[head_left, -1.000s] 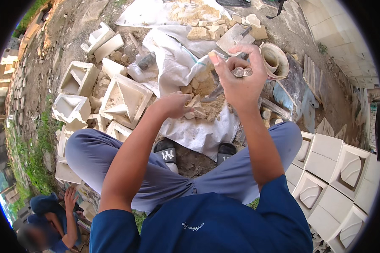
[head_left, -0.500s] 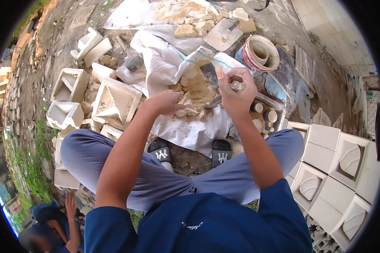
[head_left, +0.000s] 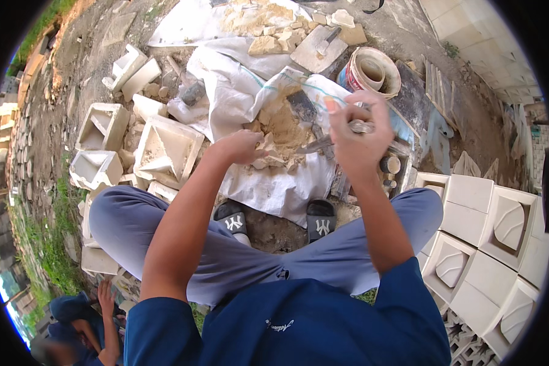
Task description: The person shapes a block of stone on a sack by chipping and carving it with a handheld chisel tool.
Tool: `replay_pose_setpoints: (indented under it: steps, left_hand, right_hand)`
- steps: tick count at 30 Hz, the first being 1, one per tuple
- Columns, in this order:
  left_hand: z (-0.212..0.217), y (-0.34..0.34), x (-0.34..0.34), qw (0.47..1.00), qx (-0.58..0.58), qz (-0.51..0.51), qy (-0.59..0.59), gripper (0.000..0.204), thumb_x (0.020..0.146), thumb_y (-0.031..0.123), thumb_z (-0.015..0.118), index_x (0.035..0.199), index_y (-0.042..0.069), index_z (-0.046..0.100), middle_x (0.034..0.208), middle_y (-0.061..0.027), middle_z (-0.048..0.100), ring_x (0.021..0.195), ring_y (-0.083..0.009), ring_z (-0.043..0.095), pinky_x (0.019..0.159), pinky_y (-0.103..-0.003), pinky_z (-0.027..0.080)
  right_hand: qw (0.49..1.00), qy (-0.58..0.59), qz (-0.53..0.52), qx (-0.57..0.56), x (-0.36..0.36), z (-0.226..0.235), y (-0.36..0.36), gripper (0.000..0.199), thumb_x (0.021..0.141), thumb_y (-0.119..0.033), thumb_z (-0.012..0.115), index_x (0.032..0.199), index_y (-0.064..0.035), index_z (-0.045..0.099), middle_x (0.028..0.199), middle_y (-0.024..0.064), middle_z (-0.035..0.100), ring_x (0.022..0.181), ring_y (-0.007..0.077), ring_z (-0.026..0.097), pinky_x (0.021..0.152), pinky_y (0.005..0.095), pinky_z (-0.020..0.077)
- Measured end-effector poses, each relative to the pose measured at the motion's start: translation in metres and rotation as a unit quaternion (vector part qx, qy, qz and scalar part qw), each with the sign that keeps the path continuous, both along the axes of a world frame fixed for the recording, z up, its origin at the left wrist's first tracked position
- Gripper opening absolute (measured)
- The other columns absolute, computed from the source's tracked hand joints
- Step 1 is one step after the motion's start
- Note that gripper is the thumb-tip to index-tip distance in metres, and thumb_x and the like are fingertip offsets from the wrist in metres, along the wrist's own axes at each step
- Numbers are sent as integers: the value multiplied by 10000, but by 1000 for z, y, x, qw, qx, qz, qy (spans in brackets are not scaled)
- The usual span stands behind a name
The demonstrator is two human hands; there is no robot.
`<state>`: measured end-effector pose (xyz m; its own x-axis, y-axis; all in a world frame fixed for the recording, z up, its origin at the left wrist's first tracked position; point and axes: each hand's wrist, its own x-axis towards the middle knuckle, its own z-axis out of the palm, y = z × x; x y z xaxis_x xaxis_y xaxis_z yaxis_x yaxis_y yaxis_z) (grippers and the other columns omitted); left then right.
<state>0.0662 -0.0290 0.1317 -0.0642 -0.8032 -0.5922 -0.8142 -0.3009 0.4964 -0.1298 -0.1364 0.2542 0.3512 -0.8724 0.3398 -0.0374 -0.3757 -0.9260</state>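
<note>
My right hand (head_left: 363, 125) is raised over the right of the sack, its fingers wrapped round a tool. The tool's rounded pale end shows in the fist, and a flat grey blade (head_left: 317, 144) sticks out to the left below it. My left hand (head_left: 241, 146) is low at the near left of the sandy heap, fingers closed on a broken pale stone piece (head_left: 268, 154), partly hidden. Yellowish sand and chips (head_left: 283, 128) lie on the white woven sack (head_left: 274, 189). A dark grey flat piece (head_left: 301, 106) rests at the sand's far edge.
Hollow pale blocks (head_left: 168, 149) crowd the left, beside a hammer-like tool (head_left: 193, 91). A paint bucket (head_left: 372, 72) and a trowel on a slab (head_left: 319, 49) stand beyond. Patterned blocks (head_left: 470, 238) line the right. Another person (head_left: 85, 323) sits at lower left.
My right hand has shifted right and slightly nearer with the tool, now blurred by motion. The blade has moved right, away from the stone piece. My left hand has stayed almost in place.
</note>
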Motion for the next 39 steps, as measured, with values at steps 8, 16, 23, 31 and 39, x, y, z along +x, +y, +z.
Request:
replay_pose_setpoints:
  steps: [8,16,23,31,39]
  left_hand:
    - [9,-8,-8,1000,-18,7,6,535,950,441,615,1325,63,566,1245,-256,600,1194,-413,556,1008,-463,444]
    - [6,-6,-11,997,-71,9,12,527,948,436,618,1318,62,573,1224,-247,617,1172,-407,573,993,-467,455]
    - [6,2,-14,1000,-28,1,-3,515,960,439,600,1312,65,579,1229,-244,610,1184,-400,563,1002,-463,448]
    - [-3,-4,-6,999,-31,-4,-9,535,958,456,600,1327,70,563,1229,-242,608,1183,-399,560,1007,-462,445]
    - [3,-2,-8,999,-40,7,-1,529,955,455,608,1310,66,568,1232,-242,606,1183,-398,561,1004,-465,445]
  right_hand:
    - [991,-16,47,-128,-12,-38,3,309,788,-47,832,947,-48,567,813,1,590,558,36,544,573,207,443]
    - [998,-19,45,-47,-21,-25,8,330,794,-3,816,993,-24,553,869,25,619,589,27,567,556,194,430]
    - [999,-33,18,11,-18,0,15,311,806,-4,807,991,-22,557,889,19,617,602,32,564,561,189,420]
    - [999,-13,-14,-34,-8,-11,10,328,823,21,784,1034,-20,536,787,20,573,561,43,518,495,207,402]
    - [997,-6,-41,-70,-8,-20,12,342,824,39,773,1060,-23,533,807,15,558,559,48,523,510,208,406]
